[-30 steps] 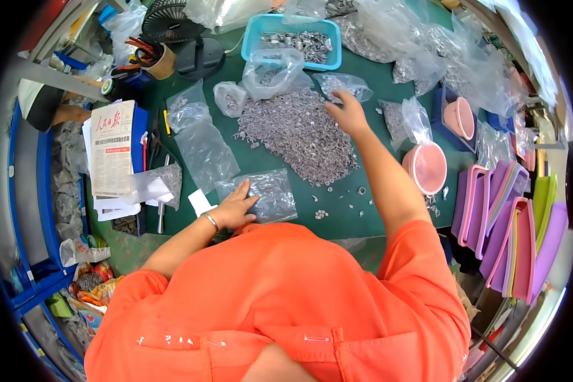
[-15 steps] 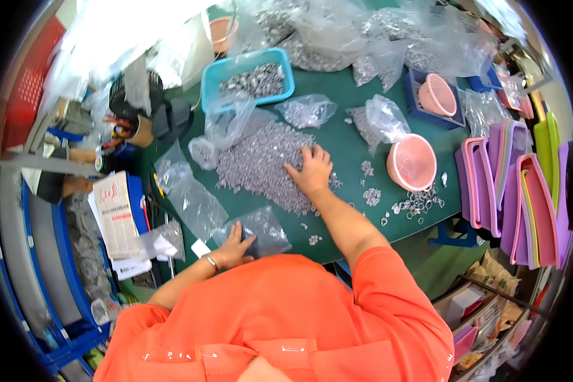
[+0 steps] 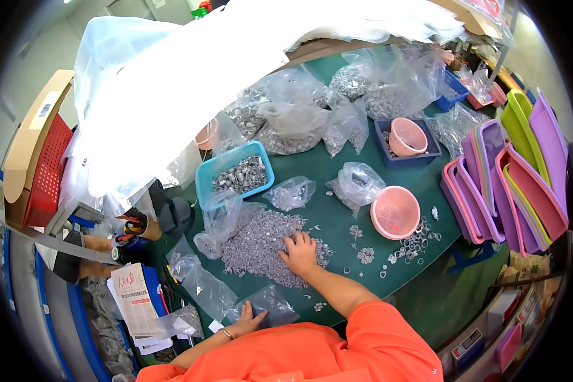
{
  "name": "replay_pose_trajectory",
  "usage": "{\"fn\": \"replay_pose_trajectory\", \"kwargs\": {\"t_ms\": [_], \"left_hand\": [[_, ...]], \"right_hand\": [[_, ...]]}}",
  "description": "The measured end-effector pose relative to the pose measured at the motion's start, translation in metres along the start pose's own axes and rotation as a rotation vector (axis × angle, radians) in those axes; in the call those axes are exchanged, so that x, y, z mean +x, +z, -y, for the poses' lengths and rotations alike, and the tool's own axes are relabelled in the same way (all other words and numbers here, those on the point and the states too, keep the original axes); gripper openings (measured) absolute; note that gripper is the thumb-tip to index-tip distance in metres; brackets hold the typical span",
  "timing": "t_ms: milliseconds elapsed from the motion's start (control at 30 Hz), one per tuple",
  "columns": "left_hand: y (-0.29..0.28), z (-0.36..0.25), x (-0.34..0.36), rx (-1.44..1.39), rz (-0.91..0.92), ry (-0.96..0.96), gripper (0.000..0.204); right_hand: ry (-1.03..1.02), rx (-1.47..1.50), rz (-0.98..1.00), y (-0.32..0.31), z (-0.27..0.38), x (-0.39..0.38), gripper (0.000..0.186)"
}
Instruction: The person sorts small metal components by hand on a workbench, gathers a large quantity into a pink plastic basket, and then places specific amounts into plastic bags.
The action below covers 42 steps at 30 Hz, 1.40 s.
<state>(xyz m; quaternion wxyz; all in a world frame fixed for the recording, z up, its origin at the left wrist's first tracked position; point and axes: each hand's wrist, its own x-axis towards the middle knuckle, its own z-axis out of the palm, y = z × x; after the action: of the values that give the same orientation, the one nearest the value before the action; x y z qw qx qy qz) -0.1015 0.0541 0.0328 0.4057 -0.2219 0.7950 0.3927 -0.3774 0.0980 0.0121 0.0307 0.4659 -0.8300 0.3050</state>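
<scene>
A heap of small grey parts is spread over the green table. On its right side lies my right hand, fingers apart and touching the parts. What is under the palm is hidden. Close to my body, my left hand rests with spread fingers on a flat clear plastic bag. Another long clear bag lies to the left of it. Behind the heap stands a light-blue tub of grey metal-looking pieces, with a small filled bag beside it.
A pink basket stands right of the heap, near scattered clear rings. Large filled bags line the back. Stacked purple and pink bins stand at the right edge, and a newspaper lies at the left.
The view has tilted upward, so the table sits lower in the picture and more of the back shows. Both hands remain at about the same places on the heap and bag.
</scene>
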Motion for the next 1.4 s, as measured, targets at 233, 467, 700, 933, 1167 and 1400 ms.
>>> {"fn": "replay_pose_trajectory", "kwargs": {"t_ms": [233,467,700,933,1167,1400], "left_hand": [[0.002,-0.001,-0.001,-0.030,0.005,-0.022,0.066],[0.028,0.032,0.020,0.030,-0.112,0.054,0.064],[-0.002,-0.018,-0.014,-0.022,-0.090,0.025,0.072],[-0.005,-0.021,-0.017,0.018,-0.085,-0.006,0.074],[0.002,-0.011,-0.013,-0.030,-0.107,0.019,0.075],[0.000,-0.009,-0.009,-0.029,-0.086,0.046,0.075]], "right_hand": [[-0.109,0.214,0.040,0.008,-0.012,0.003,0.021],[1.038,1.811,0.297,-0.006,-0.008,0.046,0.015],[1.159,2.269,0.396,-0.027,0.001,0.052,0.023],[0.995,2.626,-0.038,-0.055,0.017,0.100,0.023],[0.701,2.719,-0.333,-0.098,0.005,0.171,0.026],[0.712,2.678,-0.541,-0.118,-0.024,0.211,0.028]]}}
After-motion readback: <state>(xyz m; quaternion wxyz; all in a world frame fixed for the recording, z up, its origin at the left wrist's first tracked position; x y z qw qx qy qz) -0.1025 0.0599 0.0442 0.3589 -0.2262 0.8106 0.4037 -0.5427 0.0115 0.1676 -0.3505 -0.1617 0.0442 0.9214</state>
